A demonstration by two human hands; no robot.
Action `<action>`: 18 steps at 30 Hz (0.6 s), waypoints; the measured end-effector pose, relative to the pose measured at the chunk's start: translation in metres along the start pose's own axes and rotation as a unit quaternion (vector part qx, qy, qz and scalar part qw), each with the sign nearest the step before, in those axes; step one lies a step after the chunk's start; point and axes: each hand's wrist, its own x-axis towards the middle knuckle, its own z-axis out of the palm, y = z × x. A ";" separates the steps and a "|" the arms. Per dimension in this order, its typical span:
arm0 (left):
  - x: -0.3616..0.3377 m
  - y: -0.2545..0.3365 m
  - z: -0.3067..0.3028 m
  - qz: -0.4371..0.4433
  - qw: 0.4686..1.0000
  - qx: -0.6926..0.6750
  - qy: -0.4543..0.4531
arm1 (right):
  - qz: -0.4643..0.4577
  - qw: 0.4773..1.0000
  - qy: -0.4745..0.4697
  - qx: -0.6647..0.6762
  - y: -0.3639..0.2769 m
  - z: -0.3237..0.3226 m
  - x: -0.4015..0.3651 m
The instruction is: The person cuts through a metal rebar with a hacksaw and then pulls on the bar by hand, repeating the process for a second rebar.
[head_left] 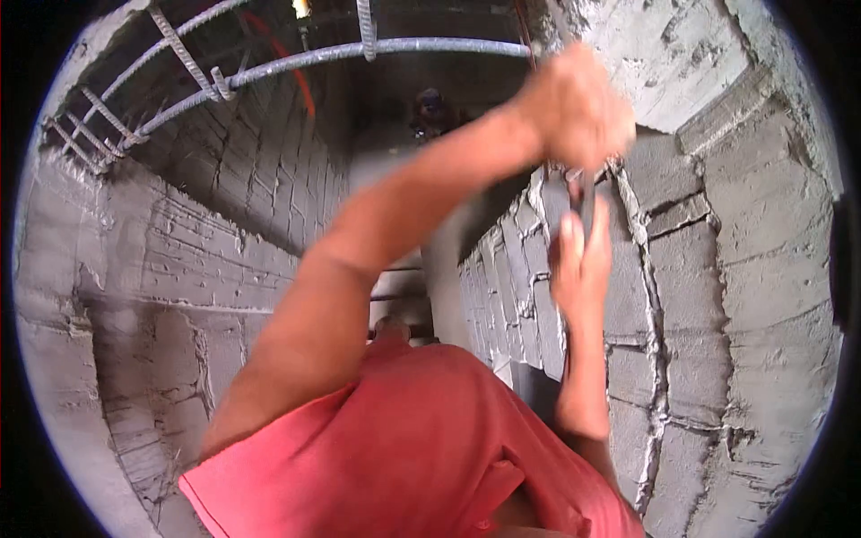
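My left hand is closed in a fist high up near the right wall, blurred by motion, its arm reaching across in front of me. What it grips is hidden. Just below it, my right hand points upward, thumb and fingers closed around a dark, narrow metal bar. The bar's upper part disappears behind the left fist. Both hands are close to the rough block wall with thick mortar joints.
Curved steel rebar with short crossbars spans the upper left. A block wall stands on the left. Far below, between the walls, a person is visible. An orange strip hangs past the rebar. A smooth concrete face is at the upper right.
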 end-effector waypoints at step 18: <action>0.001 0.006 -0.003 -0.018 0.995 -0.080 0.053 | -0.041 0.997 0.016 -0.059 0.011 -0.004 -0.001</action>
